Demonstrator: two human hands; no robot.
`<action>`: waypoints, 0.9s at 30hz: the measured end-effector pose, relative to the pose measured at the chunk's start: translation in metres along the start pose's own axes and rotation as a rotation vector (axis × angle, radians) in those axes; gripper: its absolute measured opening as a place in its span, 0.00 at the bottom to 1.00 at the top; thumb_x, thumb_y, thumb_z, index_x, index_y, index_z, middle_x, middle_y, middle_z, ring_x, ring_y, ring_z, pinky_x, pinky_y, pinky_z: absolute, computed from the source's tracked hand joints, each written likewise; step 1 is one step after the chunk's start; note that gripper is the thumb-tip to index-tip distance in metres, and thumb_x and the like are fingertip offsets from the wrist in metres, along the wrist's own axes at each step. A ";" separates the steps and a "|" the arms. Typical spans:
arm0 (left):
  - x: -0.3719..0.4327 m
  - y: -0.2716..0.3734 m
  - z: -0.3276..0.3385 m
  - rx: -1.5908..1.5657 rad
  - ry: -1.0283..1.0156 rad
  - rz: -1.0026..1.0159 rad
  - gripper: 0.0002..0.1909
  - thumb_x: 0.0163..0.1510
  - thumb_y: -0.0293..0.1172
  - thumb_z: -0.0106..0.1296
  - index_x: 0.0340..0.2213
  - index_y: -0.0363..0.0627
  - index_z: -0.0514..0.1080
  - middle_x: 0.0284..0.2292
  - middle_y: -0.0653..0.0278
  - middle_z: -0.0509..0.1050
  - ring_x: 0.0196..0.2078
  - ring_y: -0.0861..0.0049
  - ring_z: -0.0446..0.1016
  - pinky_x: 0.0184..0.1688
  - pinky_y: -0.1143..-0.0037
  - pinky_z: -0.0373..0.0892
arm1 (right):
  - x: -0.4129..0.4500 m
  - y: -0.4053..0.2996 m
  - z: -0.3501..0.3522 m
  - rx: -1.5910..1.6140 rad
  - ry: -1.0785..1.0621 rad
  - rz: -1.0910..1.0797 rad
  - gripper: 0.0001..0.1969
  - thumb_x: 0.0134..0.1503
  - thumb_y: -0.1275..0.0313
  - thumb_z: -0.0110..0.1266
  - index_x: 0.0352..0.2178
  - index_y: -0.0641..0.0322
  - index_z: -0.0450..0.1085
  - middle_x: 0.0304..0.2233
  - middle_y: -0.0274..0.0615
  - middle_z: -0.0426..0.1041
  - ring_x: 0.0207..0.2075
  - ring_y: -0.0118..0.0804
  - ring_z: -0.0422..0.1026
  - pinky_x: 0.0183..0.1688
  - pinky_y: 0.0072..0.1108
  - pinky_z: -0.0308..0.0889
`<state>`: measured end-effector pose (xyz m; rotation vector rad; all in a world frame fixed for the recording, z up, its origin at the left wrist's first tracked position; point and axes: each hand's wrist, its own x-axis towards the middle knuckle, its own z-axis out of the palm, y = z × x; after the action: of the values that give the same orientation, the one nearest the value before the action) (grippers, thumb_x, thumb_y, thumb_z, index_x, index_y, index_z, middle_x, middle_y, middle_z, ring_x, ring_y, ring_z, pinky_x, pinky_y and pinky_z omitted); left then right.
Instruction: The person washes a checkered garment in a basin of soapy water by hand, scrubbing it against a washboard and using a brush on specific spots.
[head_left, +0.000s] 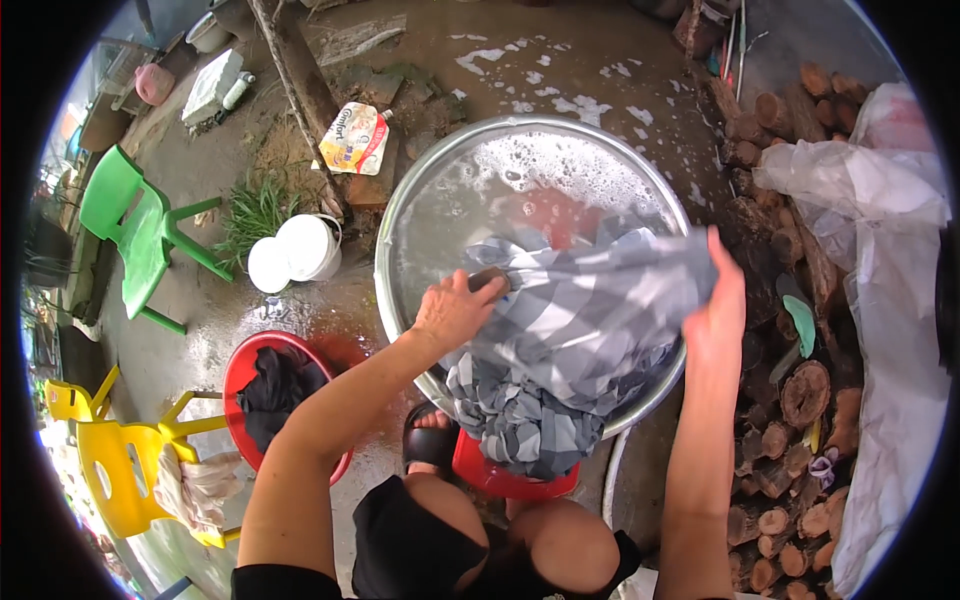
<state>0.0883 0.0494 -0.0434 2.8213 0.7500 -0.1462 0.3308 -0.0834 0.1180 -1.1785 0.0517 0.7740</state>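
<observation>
A grey and white checked cloth (585, 300) is stretched over a large round metal basin (397, 202) of foamy water. My right hand (716, 296), a little blurred, grips the cloth at the basin's right rim. Over the left part of the basin, my left hand (461, 307) is closed on a small brown object (489, 279), perhaps a brush or a bar of soap, against the cloth's left end. The lower part of the cloth lies bunched over the near rim, above a red plastic container (517, 480). Something reddish shows through the water.
A red bucket (232, 360) with dark cloth stands left of the basin, near a lidded white bucket (315, 247), a green chair (142, 225) and yellow chairs (112, 465). Stacked logs (806, 394) line the right side. A hose (616, 472) runs beside the basin; a Comfort pouch (356, 139) lies beyond.
</observation>
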 end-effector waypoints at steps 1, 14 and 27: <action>-0.009 0.004 -0.007 -0.126 0.043 -0.119 0.23 0.54 0.46 0.41 0.52 0.70 0.56 0.35 0.47 0.65 0.35 0.50 0.72 0.35 0.62 0.70 | 0.011 -0.007 0.016 -0.003 -0.138 -0.072 0.12 0.55 0.64 0.50 0.34 0.62 0.71 0.35 0.40 0.73 0.34 0.36 0.72 0.40 0.27 0.68; -0.281 -0.052 0.003 -1.790 0.633 -0.920 0.19 0.52 0.34 0.51 0.44 0.43 0.62 0.32 0.65 0.70 0.30 0.79 0.70 0.28 0.78 0.69 | -0.079 0.128 -0.114 -1.458 -0.824 -0.640 0.25 0.53 0.64 0.52 0.50 0.63 0.60 0.55 0.53 0.56 0.57 0.52 0.55 0.57 0.30 0.53; -0.369 -0.114 0.130 -1.875 0.508 -1.319 0.22 0.46 0.38 0.51 0.42 0.39 0.66 0.35 0.58 0.72 0.34 0.62 0.72 0.34 0.61 0.70 | -0.127 0.130 -0.273 -1.225 -0.483 -0.457 0.18 0.49 0.77 0.53 0.44 0.61 0.67 0.43 0.45 0.70 0.45 0.42 0.69 0.46 0.25 0.64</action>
<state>-0.2930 -0.0615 -0.1344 0.3785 1.4734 0.6839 0.2575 -0.3572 -0.0464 -1.9886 -1.2014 0.6358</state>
